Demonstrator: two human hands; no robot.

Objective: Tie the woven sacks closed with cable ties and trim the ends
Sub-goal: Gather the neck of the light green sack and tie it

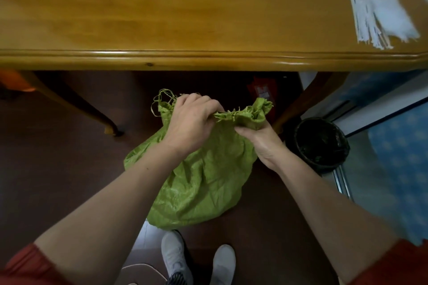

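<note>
Gripping, L hand [192, 122]: fingers are curled over the frayed mouth of the green woven sack [199, 180] from above; cloth is bunched in the fist.
Gripping, R hand [259, 141]: the same rim is clutched from below, just beside the L hand; a tuft of cloth is left sticking up past the fingers.
Sack position: stood on the dark floor in front of the table, below its near edge, between the two forearms; loose green strands are seen at the rim, esp. on the left.
Cable ties [370, 18]: white bundle laid on the tabletop at far right, well apart from the sack; blurred, w/ a pale packet over part of it.
Table [162, 18]: glossy yellow wood; the top of the view is filled by it; its moulded edge is set between the hands and the ties.
Table legs: curved, one left [81, 104] and one right [308, 102] of the sack.
Bin [322, 143]: round, lined in black, stood on the floor just right of the R wrist, near the right leg.
Red item [261, 92]: seen under the table behind the sack; partly hidden by the cloth, can't be identified.
Shoes [176, 259]: two, white, near the sack's base at bottom centre.
Sleeves: red, at both lower corners.
</note>
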